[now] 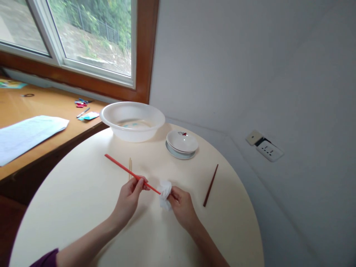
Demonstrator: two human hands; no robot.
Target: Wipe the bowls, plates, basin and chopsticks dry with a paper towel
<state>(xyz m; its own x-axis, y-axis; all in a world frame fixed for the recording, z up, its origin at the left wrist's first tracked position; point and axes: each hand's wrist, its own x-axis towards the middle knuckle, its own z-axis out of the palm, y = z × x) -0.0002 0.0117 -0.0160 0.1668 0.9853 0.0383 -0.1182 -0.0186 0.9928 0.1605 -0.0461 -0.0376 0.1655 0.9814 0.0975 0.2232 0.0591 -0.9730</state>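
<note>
A red chopstick (119,164) slants across the middle of the head view, pinched near its centre by my left hand (132,192). Its lower right end meets a crumpled white tissue (165,193). My right hand (182,205) is closed on that tissue, which wraps around or presses against the chopstick's tip; which of the two I cannot tell. Behind my left hand a pair of light wooden chopsticks (130,165) lies on the table, partly hidden by the hand. To the right of my right hand lies a dark brown chopstick (210,185).
On the round cream table (83,193), a translucent white basin (133,133) holding some water stands at the back. Beside it are stacked white dishes (182,141). A wooden desk (55,100) with paper (30,135) adjoins at left. The wall with a socket (269,150) borders the right.
</note>
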